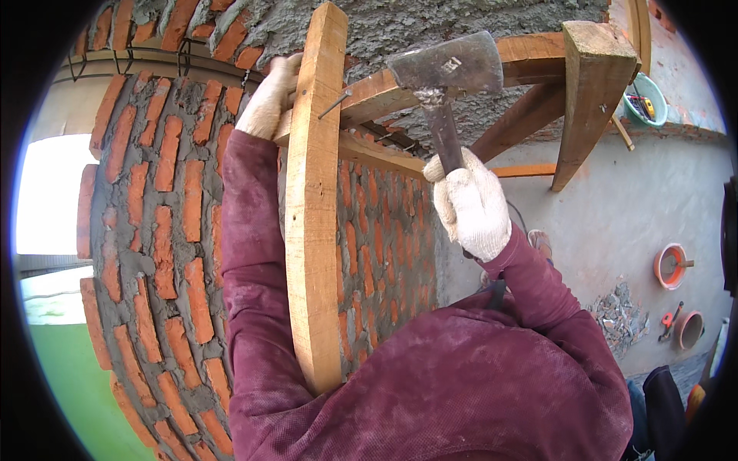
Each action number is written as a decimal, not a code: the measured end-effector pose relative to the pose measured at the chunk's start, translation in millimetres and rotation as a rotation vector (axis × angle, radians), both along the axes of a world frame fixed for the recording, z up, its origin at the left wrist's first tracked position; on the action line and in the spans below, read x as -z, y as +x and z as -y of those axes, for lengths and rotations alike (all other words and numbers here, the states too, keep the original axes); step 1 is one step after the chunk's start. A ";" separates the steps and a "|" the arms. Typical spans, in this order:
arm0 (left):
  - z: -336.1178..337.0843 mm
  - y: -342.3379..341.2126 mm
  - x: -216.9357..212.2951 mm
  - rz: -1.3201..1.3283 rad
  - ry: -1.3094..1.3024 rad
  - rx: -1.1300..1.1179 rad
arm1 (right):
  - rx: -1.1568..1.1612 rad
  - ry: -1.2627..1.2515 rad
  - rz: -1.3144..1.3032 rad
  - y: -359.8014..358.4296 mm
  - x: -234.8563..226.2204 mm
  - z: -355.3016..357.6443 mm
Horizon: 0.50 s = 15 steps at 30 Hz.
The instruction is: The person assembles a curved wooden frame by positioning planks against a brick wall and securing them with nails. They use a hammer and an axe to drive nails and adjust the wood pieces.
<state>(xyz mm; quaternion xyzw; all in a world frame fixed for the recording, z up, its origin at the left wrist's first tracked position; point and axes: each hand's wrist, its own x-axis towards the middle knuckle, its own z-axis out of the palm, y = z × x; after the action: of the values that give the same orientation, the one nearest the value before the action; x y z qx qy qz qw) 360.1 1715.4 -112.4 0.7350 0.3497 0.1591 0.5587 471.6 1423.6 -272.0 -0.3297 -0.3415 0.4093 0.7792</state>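
My right hand (473, 207), in a white knitted glove, is closed round the handle of a hatchet (447, 65). Its broad, worn metal head is raised and flares to the right. A long nail (336, 104) sticks out at a slant from the right side of an upright wooden beam (314, 207). At the beam's left side, near its top, my gloved left hand (267, 100) is closed against the wood; part of its fingers is hidden behind it. Behind the beam, a crosspiece (380, 96) runs right to a thick wooden post (592, 100).
A brick wall (165, 230) with rough mortar stands close on my left. Below right are an orange bucket (671, 266), a second bucket (689, 330) and a rubble heap (621, 319). A green basin (646, 101) holding tools sits at the upper right. A diagonal brace (523, 119) meets the post.
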 end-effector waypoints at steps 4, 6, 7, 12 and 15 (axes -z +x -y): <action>-17.4 2.6 2.5 -0.073 -0.027 0.139 | 0.023 0.020 -0.108 -8.1 0.5 -0.7; -19.9 5.2 2.9 -0.073 -0.047 0.216 | 0.024 0.055 -0.187 -8.3 -3.9 -2.4; -19.5 5.6 3.7 -0.065 -0.085 0.198 | 0.016 0.084 -0.165 -5.7 -7.2 -5.4; -14.4 7.1 3.8 -0.034 -0.058 0.189 | -0.057 -0.230 0.167 7.5 -20.7 -12.6; -10.8 4.3 2.4 -0.040 -0.016 0.179 | -0.098 -0.162 -0.070 12.8 -17.5 -5.2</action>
<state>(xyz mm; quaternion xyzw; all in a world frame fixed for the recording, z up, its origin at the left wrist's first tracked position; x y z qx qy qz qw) 364.4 1726.2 -114.9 0.7620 0.2949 0.0910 0.5694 484.4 1428.9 -254.5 -0.3601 -0.2954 0.4846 0.7404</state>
